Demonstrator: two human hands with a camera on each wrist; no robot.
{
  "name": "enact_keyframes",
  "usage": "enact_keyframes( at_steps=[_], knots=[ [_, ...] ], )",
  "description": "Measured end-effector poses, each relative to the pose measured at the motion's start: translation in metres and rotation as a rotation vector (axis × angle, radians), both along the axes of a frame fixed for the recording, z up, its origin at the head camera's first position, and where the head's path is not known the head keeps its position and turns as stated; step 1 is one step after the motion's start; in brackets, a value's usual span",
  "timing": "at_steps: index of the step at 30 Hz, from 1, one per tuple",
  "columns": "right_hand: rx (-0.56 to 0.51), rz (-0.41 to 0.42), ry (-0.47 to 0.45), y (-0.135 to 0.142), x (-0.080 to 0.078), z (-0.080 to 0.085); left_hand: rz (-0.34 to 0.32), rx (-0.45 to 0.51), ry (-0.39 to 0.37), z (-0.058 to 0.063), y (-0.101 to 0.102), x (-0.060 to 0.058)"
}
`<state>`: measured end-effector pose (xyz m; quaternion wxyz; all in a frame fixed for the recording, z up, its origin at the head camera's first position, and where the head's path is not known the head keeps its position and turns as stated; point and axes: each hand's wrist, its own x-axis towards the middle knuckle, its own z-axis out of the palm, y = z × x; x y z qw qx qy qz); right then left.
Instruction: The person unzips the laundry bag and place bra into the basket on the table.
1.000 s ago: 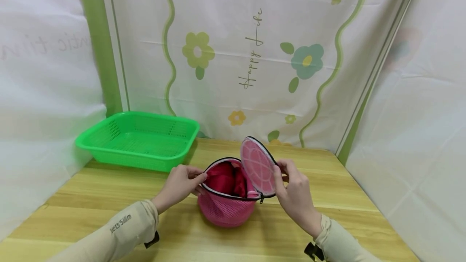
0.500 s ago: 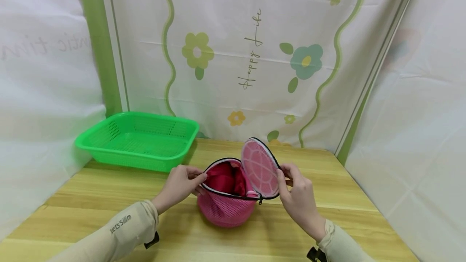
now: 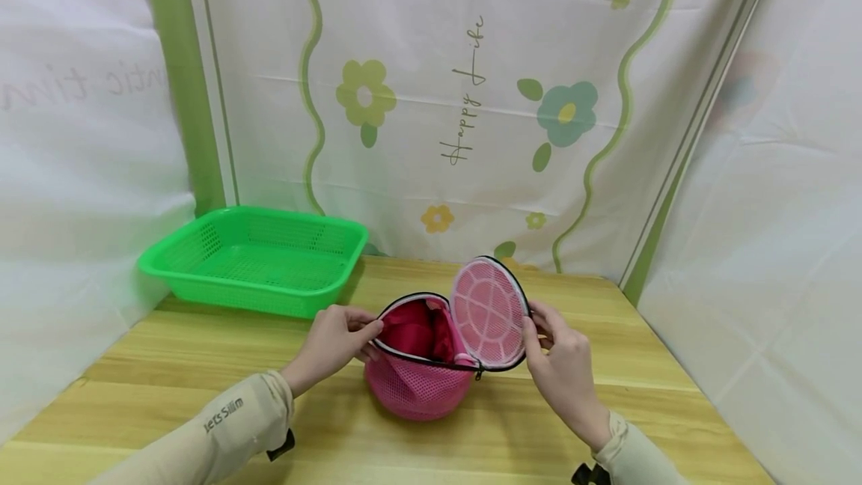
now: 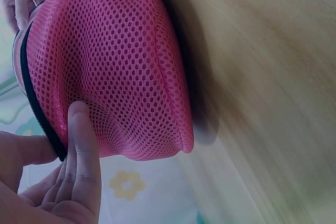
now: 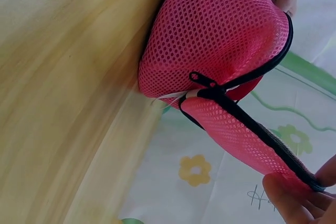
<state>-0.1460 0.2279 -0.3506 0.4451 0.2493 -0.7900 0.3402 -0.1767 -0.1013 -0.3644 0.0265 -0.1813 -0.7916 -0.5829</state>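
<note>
A pink mesh laundry bag [image 3: 419, 393] with a black zipper edge stands on the wooden table, its round lid [image 3: 488, 313] tilted up and to the right. Red cloth [image 3: 409, 331] shows inside the opening. At the left rim, my left hand [image 3: 337, 343] pinches the edge between thumb and fingers; the left wrist view shows the fingers [image 4: 84, 156] against the mesh outside. My right hand [image 3: 559, 365] holds the lid's outer edge. The zipper pull [image 5: 202, 80] hangs by the hinge side in the right wrist view.
A green plastic basket [image 3: 252, 287] with perforated sides sits at the back left of the wooden table [image 3: 572, 440]. White curtains with flower prints [image 3: 417, 96] enclose the table at the back and both sides.
My right hand has moved right, swinging the bag's lid wider so that more of its inner face shows. The left hand stays at the rim.
</note>
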Motion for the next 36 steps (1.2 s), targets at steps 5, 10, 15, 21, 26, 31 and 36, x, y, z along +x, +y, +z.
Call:
enact_keyframes(
  at_steps=[5,10,15,21,26,31,36],
  knots=[
    [-0.014,-0.015,-0.026,0.004,0.000,-0.002,0.004,-0.003,-0.010,0.000,0.000,0.000],
    [-0.049,-0.054,-0.073,0.008,0.000,-0.005,0.004,0.001,-0.002,0.000,0.000,0.000],
    [-0.160,-0.070,-0.195,0.013,0.000,-0.007,0.003,0.002,0.003,0.000,0.001,-0.001],
    [-0.274,-0.072,-0.336,0.020,-0.001,-0.010,0.005,0.001,0.007,0.000,0.001,-0.001],
    [-0.364,-0.030,-0.491,0.024,0.003,-0.009,0.008,-0.003,0.005,0.002,0.001,-0.001],
    [-0.388,-0.055,-0.608,0.031,0.002,-0.013,0.013,-0.012,0.009,0.003,0.002,-0.001],
    [-0.324,-0.102,-0.715,0.038,0.003,-0.013,0.018,-0.023,0.015,0.005,0.002,0.000]
  ],
)
